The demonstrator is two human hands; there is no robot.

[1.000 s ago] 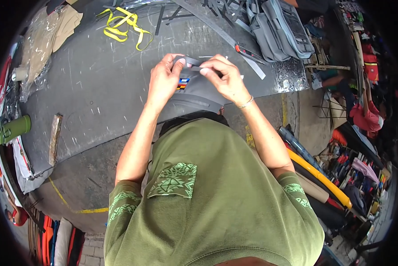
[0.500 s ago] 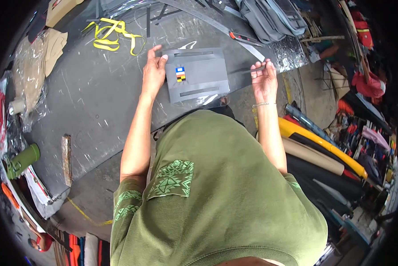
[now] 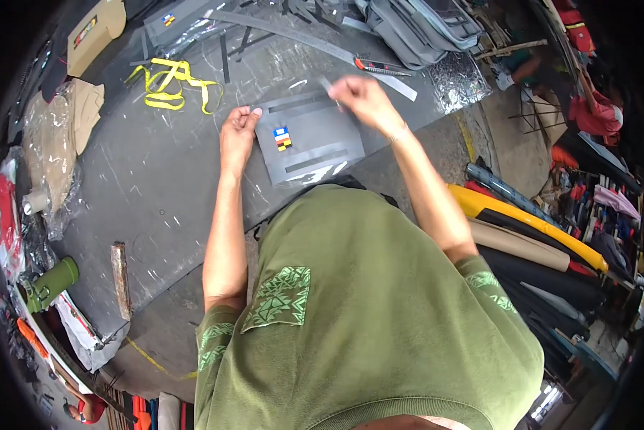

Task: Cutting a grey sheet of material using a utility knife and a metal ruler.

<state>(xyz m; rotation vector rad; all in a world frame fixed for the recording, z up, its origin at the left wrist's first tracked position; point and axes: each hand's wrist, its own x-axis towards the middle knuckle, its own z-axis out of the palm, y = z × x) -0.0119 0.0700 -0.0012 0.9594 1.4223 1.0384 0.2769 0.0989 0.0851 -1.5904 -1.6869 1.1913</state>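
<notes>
A grey rectangular sheet [image 3: 315,136] with a small multicoloured patch [image 3: 282,137] lies at the table's near edge. Dark bars run along its far and near sides, and clear plastic shows at its near edge. My left hand [image 3: 237,140] pinches the sheet's far left corner between thumb and fingers. Over the far right corner, my right hand [image 3: 365,104] is bent inward with its fingers pinched together. A thin strip [image 3: 325,84] sticks out from those fingertips, smeared by motion.
The dark table [image 3: 171,193] carries a yellow strap [image 3: 171,82], an orange-handled cutter [image 3: 383,67], a metal ruler [image 3: 293,37] and a worn bar [image 3: 120,279]. Grey bags [image 3: 415,32] are piled at the back. Fabric rolls [image 3: 530,229] lie right; a person [image 3: 594,111] sits beyond.
My right hand has swung left and inward from beside the sheet to its far right corner, carrying the strip. My left hand stays on the corner; the sheet sits slightly lower in view.
</notes>
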